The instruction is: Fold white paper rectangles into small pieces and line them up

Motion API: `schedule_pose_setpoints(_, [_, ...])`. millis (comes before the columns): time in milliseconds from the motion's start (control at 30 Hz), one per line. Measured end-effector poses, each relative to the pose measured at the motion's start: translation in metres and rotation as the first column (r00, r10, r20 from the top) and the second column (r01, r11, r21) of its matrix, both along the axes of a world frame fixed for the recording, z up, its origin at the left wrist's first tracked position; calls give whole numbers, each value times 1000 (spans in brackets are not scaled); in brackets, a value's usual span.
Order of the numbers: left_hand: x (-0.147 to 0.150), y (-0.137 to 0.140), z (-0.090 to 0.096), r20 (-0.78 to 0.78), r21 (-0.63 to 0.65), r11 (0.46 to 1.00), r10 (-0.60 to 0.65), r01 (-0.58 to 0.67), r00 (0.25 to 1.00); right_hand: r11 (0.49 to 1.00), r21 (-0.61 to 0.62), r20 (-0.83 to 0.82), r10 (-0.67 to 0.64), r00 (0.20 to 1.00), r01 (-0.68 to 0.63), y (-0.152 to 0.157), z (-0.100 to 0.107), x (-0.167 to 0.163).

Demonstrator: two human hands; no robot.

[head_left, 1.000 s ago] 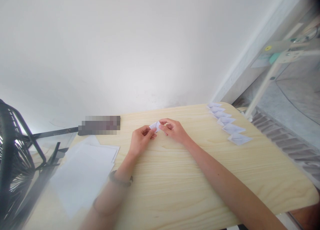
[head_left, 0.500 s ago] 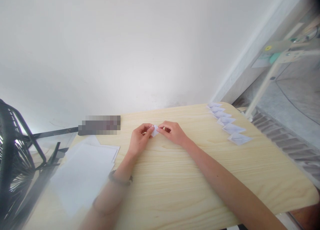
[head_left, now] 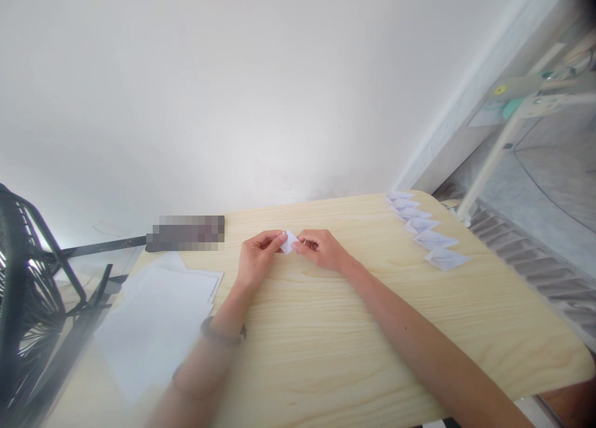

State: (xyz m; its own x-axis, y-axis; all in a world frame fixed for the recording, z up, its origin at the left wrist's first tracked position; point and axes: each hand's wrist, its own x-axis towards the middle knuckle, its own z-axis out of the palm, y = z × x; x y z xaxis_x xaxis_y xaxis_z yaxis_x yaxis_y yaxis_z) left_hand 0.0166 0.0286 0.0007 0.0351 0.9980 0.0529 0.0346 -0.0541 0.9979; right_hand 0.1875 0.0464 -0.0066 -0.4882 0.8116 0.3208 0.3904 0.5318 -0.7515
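A small piece of folded white paper (head_left: 289, 241) is held between my two hands above the middle of the table. My left hand (head_left: 259, 254) pinches its left side between thumb and fingers. At its right edge, my right hand (head_left: 320, 248) grips the paper with thumb and bent forefinger. The fingers partly cover the paper, so its full shape is hidden. To the right, several folded white paper pieces (head_left: 446, 258) with pointed ends lie in an overlapping row.
Loose white paper sheets (head_left: 153, 322) lie at the table's left, beside my left forearm. Behind them is a dark, blurred-out object (head_left: 186, 232). The wooden table (head_left: 298, 353) meets a white wall at the back. A black chair (head_left: 28, 260) stands left; a pale metal frame (head_left: 493, 148) is right.
My hands have moved slightly apart, and more of the folded paper shows between them. The row on the right and the loose sheets have stayed put.
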Motion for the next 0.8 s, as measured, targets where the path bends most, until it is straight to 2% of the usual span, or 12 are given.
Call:
schedule_pose_setpoints(233, [0,-1,2,-94,-36,998,-44,41,995,998,63,62,14,998,-18,0,-1,-1])
schedule_pose_setpoints(367, [-4,0,3,-138,-6,997,-71,70,988,994,105,105,12,994,-23,-2,-1,-3])
schedule_pose_setpoints(600, [-2,0,5,-77,-34,997,-65,63,995,1000,26,50,-9,999,8,-1,-1,-3])
schedule_pose_setpoints(700, [0,-2,5,-57,-50,993,-106,103,993,999,-14,-20,-50,999,50,0,1,-2])
schedule_pose_setpoints(800, [0,-3,5,-103,-67,986,-160,154,982,996,-40,-59,-79,995,77,-1,3,-2])
